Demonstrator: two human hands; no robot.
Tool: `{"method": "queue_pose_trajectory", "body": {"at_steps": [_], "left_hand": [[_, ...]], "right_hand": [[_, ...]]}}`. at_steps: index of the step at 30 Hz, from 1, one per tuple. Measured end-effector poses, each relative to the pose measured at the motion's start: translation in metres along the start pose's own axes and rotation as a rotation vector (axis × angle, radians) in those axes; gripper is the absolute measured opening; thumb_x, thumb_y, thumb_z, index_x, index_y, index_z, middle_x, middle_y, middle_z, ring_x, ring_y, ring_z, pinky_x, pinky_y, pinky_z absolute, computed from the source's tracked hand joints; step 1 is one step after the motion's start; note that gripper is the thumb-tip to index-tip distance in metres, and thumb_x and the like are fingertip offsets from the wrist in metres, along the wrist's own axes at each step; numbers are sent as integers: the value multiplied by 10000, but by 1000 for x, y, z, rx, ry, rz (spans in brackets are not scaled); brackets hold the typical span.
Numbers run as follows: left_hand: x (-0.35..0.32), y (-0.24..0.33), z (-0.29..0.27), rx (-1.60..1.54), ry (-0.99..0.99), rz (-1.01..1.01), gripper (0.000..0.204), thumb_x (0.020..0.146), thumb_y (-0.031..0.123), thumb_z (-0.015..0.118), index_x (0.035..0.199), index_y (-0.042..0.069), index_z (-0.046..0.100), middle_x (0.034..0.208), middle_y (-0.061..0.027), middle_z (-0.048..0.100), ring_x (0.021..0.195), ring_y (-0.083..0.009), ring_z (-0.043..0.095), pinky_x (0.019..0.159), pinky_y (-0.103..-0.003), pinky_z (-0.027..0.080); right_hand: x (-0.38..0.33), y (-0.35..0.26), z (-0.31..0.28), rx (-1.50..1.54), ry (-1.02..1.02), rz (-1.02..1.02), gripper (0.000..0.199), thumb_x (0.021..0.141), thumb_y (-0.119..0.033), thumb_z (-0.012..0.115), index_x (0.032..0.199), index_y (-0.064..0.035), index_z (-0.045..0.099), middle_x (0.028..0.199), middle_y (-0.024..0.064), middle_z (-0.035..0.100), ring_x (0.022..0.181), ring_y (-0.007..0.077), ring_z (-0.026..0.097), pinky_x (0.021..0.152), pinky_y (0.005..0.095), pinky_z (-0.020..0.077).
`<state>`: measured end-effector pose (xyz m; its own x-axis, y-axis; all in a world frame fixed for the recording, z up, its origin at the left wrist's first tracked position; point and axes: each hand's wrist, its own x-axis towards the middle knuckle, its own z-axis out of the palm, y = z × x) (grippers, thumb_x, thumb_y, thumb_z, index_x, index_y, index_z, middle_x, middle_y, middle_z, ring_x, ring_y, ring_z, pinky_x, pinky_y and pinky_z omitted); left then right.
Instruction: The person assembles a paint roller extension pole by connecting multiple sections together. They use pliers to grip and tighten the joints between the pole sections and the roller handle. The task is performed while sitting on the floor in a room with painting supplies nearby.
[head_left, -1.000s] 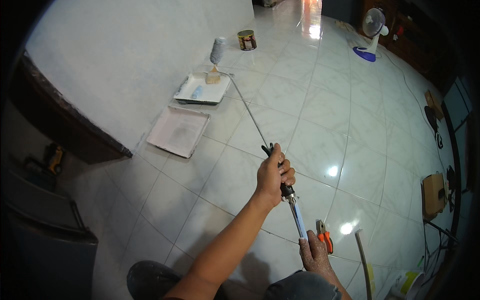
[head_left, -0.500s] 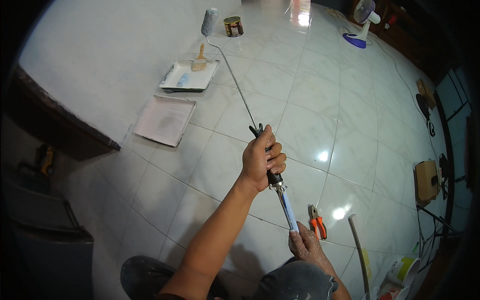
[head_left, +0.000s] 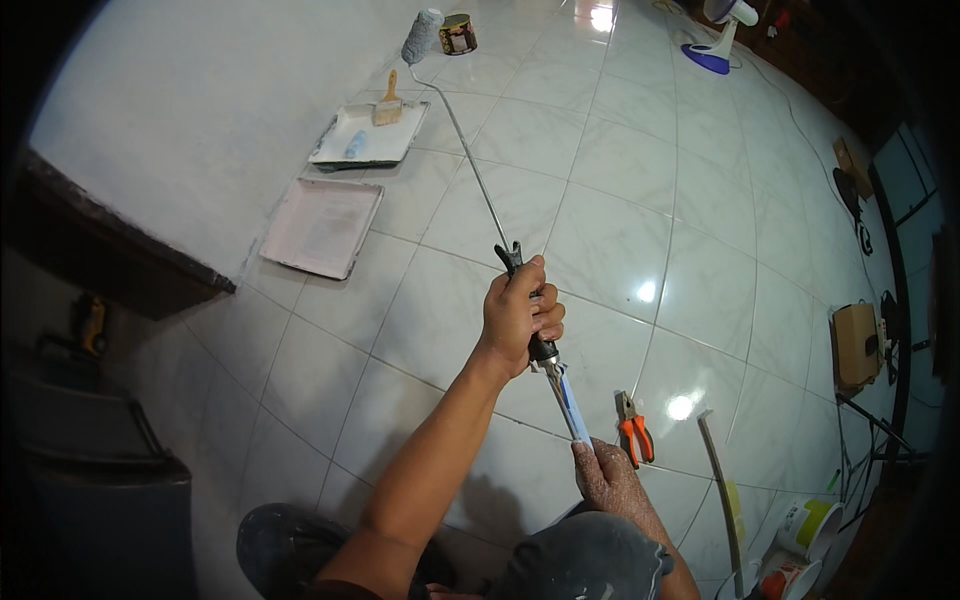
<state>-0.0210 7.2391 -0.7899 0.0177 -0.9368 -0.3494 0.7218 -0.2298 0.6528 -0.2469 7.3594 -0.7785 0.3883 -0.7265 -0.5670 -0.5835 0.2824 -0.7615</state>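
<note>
A long-handled paint roller [head_left: 462, 150] slants across the middle, its grey, paint-stained sleeve [head_left: 423, 37] at the far end near the wall. My left hand [head_left: 519, 316] is wrapped round its black grip. Below that, a metal pole with a blue-and-white label [head_left: 571, 403] joins the handle. My right hand [head_left: 609, 476], speckled with pale paint, closes round the pole's lower part by my knee. Pliers with orange handles [head_left: 634, 432] lie on the tiles just right of my right hand.
Two paint trays stand by the wall: a white one [head_left: 405, 150] bearing a brush [head_left: 388, 104], and a pinkish one [head_left: 325, 228]. Beyond are a tin [head_left: 458, 36] and a fan [head_left: 712, 50]. A long strip [head_left: 716, 480], tubs [head_left: 808, 525] and a cardboard box [head_left: 853, 348] lie right.
The view has shifted slightly, so trays, tin and fan sit higher in the picture. Both hands keep their grip; the roller sleeve now appears closer to the tin.
</note>
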Motion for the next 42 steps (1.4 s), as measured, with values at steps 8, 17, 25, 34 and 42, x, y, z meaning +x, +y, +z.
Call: {"method": "queue_pose_trajectory", "body": {"at_steps": [8,17,25,34,42], "left_hand": [[8,-5,2,-119,61,133,288,1089,415,602,995,157,515,737,25,461,625,-99,469,648,-304,467],[11,-23,-58,-242,613,-23,406,977,438,757,898,172,461,698,67,374,528,-56,376,486,-266,374],[14,-26,-103,-474,467,61,415,990,414,692,734,221,429,577,92,316,471,-59,292,446,-240,284],[17,-28,-130,-485,391,200,463,1026,501,608,707,217,429,561,96,312,442,-43,271,412,-219,260],[23,-4,-140,-509,263,192,418,1059,424,594,742,209,427,575,88,320,439,-46,271,408,-223,258]], "right_hand": [[28,36,11,-291,343,-299,332,1070,-298,623,929,3,610,570,158,590,514,388,601,537,484,460],[39,23,12,-677,443,-369,333,929,-318,810,875,-60,607,738,108,685,653,333,694,585,457,516],[17,20,-29,-831,163,-33,354,931,-419,789,1031,-99,673,767,100,733,733,323,744,679,456,570],[-17,7,-35,-892,13,102,387,998,-394,713,1119,-28,677,707,164,729,684,355,747,669,488,583],[-11,36,-23,-699,129,16,423,1035,-421,672,1019,1,682,687,163,705,621,331,704,632,449,547]]}}
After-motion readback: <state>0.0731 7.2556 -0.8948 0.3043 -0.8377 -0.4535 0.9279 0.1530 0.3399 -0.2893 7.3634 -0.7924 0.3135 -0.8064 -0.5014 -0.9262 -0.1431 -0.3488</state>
